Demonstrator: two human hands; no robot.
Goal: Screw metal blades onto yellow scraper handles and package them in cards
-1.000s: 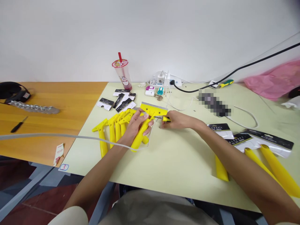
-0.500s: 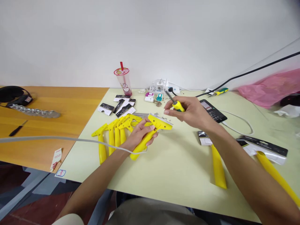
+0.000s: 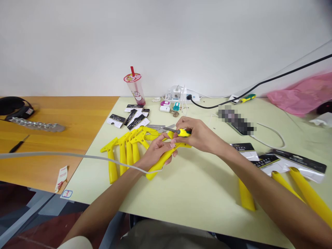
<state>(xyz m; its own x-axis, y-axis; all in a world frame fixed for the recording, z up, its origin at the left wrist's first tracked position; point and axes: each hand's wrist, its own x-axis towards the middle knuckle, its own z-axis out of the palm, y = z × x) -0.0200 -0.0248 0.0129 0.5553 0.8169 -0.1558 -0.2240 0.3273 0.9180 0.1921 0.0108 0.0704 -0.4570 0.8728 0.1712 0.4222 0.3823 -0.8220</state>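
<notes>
A yellow scraper (image 3: 161, 162) lies tilted in my left hand (image 3: 158, 148), whose fingers wrap its upper handle. My right hand (image 3: 196, 133) is closed round the yellow-and-green handle of a screwdriver (image 3: 184, 132), held over the scraper's head. The metal shaft points left, and my right fingers hide most of the head. Just left of my left hand, several more yellow scrapers (image 3: 122, 152) lie side by side. Grey metal blades (image 3: 155, 127) rest behind them.
Packaging cards (image 3: 138, 121) lie behind the scrapers, near a cup with a red straw (image 3: 136, 90). A power strip (image 3: 178, 95) sits by the wall. At right are a phone (image 3: 237, 122), packaged items (image 3: 301, 164) and yellow handles (image 3: 246, 195). A grey cable (image 3: 98, 156) crosses the left.
My right hand has come down and left, bringing the screwdriver from above the table to the scraper's head. Its shaft now points left rather than up. My left hand still holds the scraper.
</notes>
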